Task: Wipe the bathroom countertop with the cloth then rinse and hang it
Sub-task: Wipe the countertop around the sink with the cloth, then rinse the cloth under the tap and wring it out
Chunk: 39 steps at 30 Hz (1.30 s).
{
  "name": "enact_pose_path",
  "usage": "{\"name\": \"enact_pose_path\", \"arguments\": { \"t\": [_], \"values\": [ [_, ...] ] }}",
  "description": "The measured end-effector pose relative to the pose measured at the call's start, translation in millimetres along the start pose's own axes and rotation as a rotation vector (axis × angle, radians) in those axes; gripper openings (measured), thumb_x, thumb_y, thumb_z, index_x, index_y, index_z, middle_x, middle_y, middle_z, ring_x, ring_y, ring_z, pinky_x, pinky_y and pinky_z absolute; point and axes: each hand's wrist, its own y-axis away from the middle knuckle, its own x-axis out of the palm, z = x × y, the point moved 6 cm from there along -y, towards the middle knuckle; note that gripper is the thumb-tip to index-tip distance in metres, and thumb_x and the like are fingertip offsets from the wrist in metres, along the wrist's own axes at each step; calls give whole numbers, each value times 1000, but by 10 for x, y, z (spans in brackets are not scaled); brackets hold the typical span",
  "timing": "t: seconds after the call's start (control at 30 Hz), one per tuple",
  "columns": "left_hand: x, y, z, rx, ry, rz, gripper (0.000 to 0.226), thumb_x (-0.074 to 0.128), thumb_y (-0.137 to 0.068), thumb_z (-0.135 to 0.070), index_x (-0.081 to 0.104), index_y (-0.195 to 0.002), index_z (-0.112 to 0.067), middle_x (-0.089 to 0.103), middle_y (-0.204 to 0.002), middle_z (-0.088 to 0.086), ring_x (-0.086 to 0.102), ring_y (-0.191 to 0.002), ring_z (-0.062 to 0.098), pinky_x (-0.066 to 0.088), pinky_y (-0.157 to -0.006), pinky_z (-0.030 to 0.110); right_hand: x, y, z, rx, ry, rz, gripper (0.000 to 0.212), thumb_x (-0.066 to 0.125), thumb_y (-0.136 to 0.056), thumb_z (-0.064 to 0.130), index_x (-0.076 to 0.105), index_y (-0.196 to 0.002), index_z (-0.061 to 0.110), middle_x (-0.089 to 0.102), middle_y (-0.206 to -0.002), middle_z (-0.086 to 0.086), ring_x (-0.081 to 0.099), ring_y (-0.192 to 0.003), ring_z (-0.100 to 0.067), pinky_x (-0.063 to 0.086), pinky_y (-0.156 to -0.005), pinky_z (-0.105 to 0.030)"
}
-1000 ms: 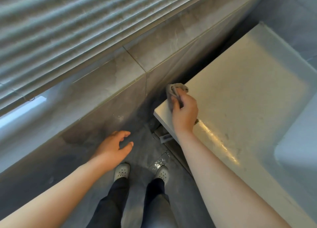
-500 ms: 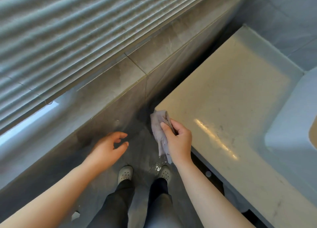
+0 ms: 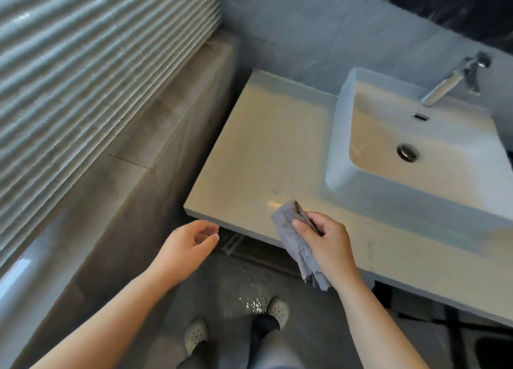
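cloth (image 3: pixel 294 241): grey and bunched up. The top end sits over the counter (image 3: pixel 263 146) front edge, and the tail dangles below it toward the floor.
right hand (image 3: pixel 324 243): thumb and fingers are curled round the cloth, gripping it about mid-length.
left hand (image 3: pixel 188 246): loose, fingers half curled, holding nothing, just off the counter's front left corner.
step: looks to me like the front strip is getting wiped, with the rinse not yet started.
tip: I'd tuck the tail into the palm, flatten the cloth and press it down, then drag along the edge toward the sink (image 3: pixel 341 135) so grime ends up there.
careful: the wet patch (image 3: pixel 249 302) by the shoes is probably slippery.
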Motion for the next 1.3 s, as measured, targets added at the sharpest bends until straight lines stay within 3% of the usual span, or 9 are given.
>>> {"name": "enact_pose_path", "arguments": {
  "t": [0.1, 0.2, 0.3, 0.43, 0.63, 0.77, 1.07, 1.3],
  "values": [
    [252, -130, -496, 89, -42, 52, 18, 57, -91, -28, 63, -108, -32, 66, -100, -15, 61, -89, -1, 43, -66, 10, -493, 84, 15, -10, -11, -88, 12, 63, -90, 18, 73, -96, 22, 74, -86, 8, 69, -84, -9, 54, -73, -25],
    [599, -216, -1017, 167, -63, 104, 16, 58, -91, -27, 63, -105, -32, 66, -98, -15, 61, -92, 0, 43, -70, 12, -1065, 135, 0, -31, -22, -165, 13, 62, -91, 18, 73, -96, 22, 74, -85, 10, 68, -84, -5, 52, -70, -17],
    [1024, -288, -1518, 240, -101, 133, 15, 58, -91, -25, 64, -103, -31, 66, -98, -16, 60, -89, -2, 40, -67, 6, -1691, 149, -85, -48, 0, -208, 14, 61, -92, 20, 73, -96, 26, 73, -85, 15, 66, -82, 1, 49, -67, -14],
    [1653, -421, -2085, 268, -98, 140, 15, 59, -90, -24, 66, -103, -27, 66, -98, -12, 62, -90, 3, 42, -70, 9, -2604, 71, -300, -49, 56, -265, 15, 63, -90, 22, 70, -93, 35, 72, -87, 19, 65, -85, 3, 50, -71, -19],
    [2306, -625, -2780, 304, -138, 123, 17, 57, -91, -27, 65, -106, -28, 65, -100, -15, 60, -91, 0, 41, -69, 9, -3683, -183, -562, -62, 190, -307, 15, 60, -91, 23, 67, -81, 14, 66, -74, -6, 61, -74, -24, 42, -62, -29],
    [2453, -806, -3007, 284, -173, 146, 15, 58, -91, -28, 66, -103, -30, 66, -98, -18, 60, -87, -3, 43, -67, 10, -4031, -470, -640, -69, 215, -287, 19, 61, -90, 23, 64, -82, 7, 63, -77, -14, 58, -76, -31, 40, -61, -30],
    [2370, -1735, -3774, 438, -259, 77, 20, 59, -90, -29, 68, -108, -24, 67, -101, -13, 59, -87, -4, 41, -72, 9, -4309, -1366, -500, -74, 218, -286, 11, 62, -89, 22, 69, -82, 17, 68, -76, -3, 62, -74, -22, 48, -62, -34],
    [2445, -2565, -4755, 633, -294, 14, 32, 59, -89, -35, 63, -116, -19, 66, -107, -6, 62, -94, 8, 51, -90, 32, -4352, -2080, -378, -52, 232, -295, 11, 61, -91, 23, 71, -85, 21, 69, -80, 4, 62, -75, -9, 49, -64, -28]
  ]
}}
